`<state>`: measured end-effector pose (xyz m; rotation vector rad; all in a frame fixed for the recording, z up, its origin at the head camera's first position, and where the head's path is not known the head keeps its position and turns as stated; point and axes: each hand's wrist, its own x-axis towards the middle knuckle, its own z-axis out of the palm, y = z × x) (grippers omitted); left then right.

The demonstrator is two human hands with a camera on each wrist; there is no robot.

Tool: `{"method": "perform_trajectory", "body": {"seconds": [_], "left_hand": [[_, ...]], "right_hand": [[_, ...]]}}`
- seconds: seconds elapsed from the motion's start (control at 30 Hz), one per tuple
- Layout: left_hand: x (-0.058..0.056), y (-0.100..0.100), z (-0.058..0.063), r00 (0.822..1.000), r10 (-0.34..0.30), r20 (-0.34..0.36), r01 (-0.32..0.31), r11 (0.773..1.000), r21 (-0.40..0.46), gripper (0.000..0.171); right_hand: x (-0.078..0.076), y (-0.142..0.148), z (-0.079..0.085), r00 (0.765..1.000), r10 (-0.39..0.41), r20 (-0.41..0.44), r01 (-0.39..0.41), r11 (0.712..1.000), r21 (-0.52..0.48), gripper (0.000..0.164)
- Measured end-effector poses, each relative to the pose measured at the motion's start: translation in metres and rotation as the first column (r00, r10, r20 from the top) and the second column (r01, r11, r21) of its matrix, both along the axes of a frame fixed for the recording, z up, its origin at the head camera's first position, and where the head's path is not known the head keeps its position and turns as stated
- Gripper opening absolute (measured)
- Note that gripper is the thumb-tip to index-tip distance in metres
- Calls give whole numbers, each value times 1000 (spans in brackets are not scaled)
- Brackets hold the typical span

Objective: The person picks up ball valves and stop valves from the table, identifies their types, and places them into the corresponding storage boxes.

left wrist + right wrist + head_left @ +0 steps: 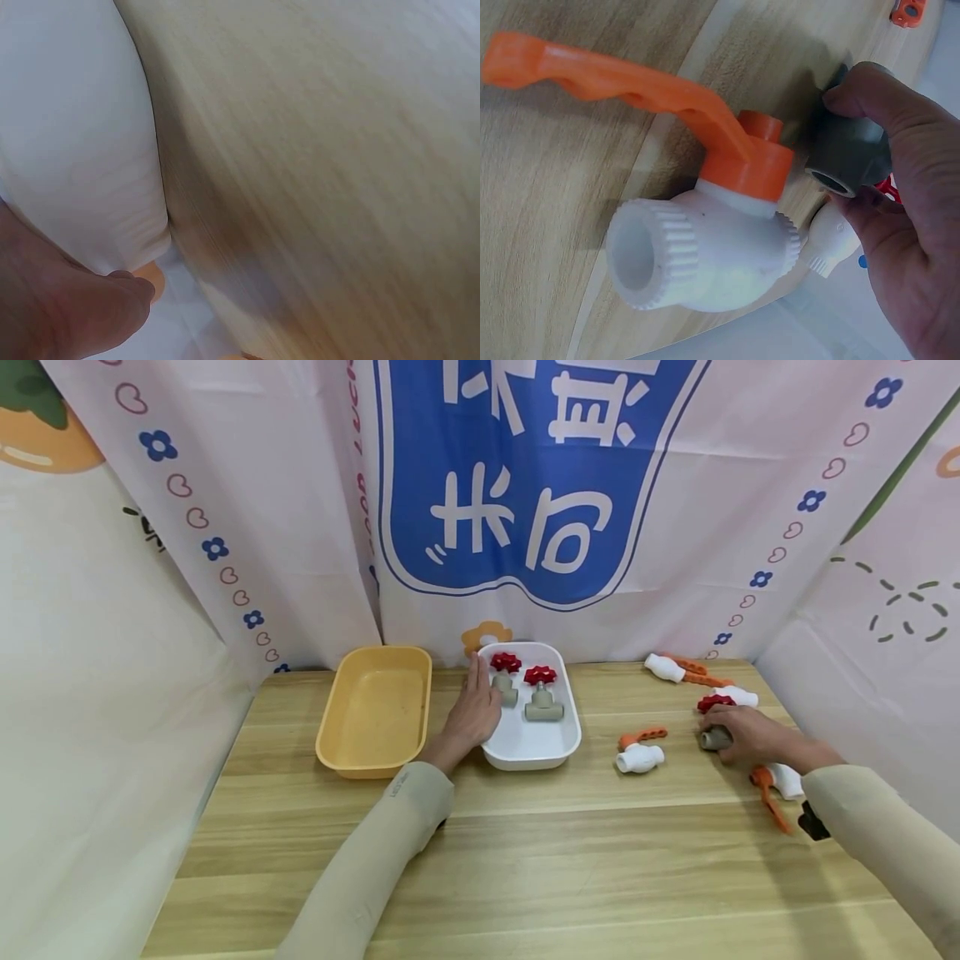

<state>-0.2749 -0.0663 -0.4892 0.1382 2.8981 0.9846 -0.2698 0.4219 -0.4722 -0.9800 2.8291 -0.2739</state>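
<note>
My left hand (474, 710) lies with straight fingers along the left rim of a white tray (517, 742). In the left wrist view, part of that hand (75, 319) touches the tray's wall (82, 142). Two grey-beige stop valves (543, 708) with red handwheels lie inside the tray. At the right of the table, my right hand (753, 737) grips another grey stop valve (716, 739). The right wrist view shows thumb and fingers around its grey body (847, 150); its red wheel is mostly hidden there. A white ball valve (720, 247) with an orange lever lies beside this hand.
A yellow tray (372, 770) stands left of the white one on the wooden table (555, 868). More white ball valves with orange levers lie near the right hand, including one in front (640, 758) and one behind (665, 668). Printed cloth (300, 527) hangs at the back and sides.
</note>
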Motion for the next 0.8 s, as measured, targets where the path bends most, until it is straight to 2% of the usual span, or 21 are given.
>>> {"method": "perform_trajectory", "body": {"seconds": [0.27,0.5,0.67,0.8], "left_hand": [[0,0,0,1000,-2,-4,2,1000,1,68],[-1,0,-1,1000,-1,-10,1,1000,7,68],[-1,0,-2,1000,-8,-10,8,1000,2,68],[0,0,-1,1000,-5,-8,5,1000,5,69]], "right_hand": [[2,-2,6,999,-25,-45,24,999,-23,38],[-2,-2,12,993,-1,-115,-2,1000,-28,39],[-4,-5,17,990,-16,-137,10,999,-42,35],[-3,-10,24,985,8,-174,-18,998,-58,35]]}}
